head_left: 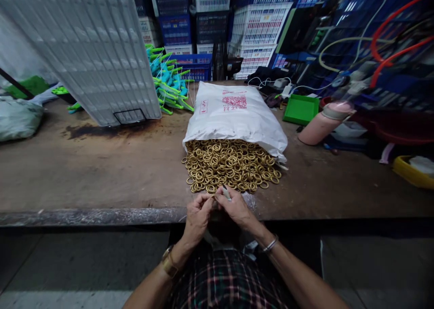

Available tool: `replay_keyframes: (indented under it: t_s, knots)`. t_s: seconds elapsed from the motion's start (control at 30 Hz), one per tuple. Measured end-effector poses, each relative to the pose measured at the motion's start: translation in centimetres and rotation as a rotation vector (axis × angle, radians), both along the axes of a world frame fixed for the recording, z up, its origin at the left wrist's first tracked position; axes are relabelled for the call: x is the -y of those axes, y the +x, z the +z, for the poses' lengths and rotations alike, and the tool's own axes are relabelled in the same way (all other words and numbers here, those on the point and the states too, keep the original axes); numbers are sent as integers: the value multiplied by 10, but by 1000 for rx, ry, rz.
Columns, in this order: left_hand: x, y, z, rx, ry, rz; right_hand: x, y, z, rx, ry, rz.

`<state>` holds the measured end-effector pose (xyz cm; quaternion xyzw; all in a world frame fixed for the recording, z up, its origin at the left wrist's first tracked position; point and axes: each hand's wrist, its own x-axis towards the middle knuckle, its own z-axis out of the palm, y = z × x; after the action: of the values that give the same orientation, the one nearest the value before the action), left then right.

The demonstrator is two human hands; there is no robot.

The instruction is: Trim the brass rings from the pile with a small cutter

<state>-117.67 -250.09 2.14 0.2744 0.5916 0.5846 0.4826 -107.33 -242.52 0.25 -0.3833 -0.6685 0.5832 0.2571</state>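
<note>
Many gold-coloured rings (230, 164) spill from the mouth of a white woven sack (233, 114) with red printing, lying on the table. Just in front of the heap, at the table's near edge, my two hands meet. My left hand (197, 215) is closed in a pinch on what looks like one gold-coloured ring, mostly hidden by the fingertips. My right hand (236, 206) is closed around a small, flat, light-grey tool (226, 193) with a dark tip; its exact kind is unclear. Its fingertips touch or nearly touch those of the left.
The brown table (101, 173) ends close before me. A translucent ribbed panel (101, 51) stands at left, beside green and blue plastic pieces (171, 81). At right are a green tray (301, 109), a pink bottle (322, 124) and a yellow tray (412, 171). Stacked crates (254, 24) fill the back.
</note>
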Motion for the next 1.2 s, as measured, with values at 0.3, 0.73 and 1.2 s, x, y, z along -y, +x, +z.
replay_keyframes:
  t_s: [0.3,0.73,1.2]
  knots:
    - [4,-1,-8,99,-104,-162,3,0,-5,69,76,-25]
    - [8,-2,-5,164,-23,-121,11,9,-4,385,495,137]
    - [11,-4,-7,96,-54,-100,19,8,0,568,593,218]
